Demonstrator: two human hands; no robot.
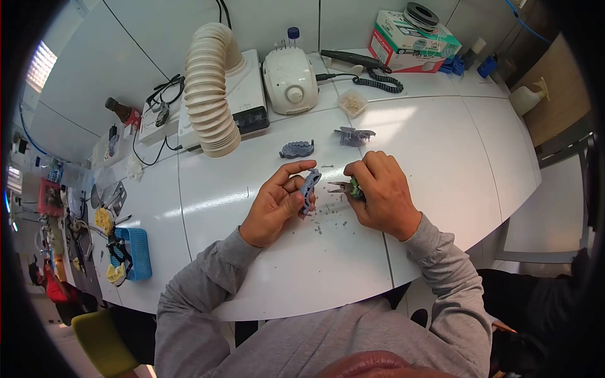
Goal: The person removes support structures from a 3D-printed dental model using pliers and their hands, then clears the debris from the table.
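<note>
My left hand grips a grey-blue dental model on edge between thumb and fingers. My right hand is wrapped round green-handled pliers; their metal jaws point left at the model, a small gap away, and look parted. Small grey crumbs are scattered on the white table under and between my hands. Behind my left hand lies a second dental model with tooth shapes along it. Further right is a grey printed piece with thin support spikes.
A ribbed suction hose arches over the table at back left. Beside it stand a white control unit, a handpiece with coiled cord and a small clear box. A blue basket sits at the left edge, a cardboard box at back right.
</note>
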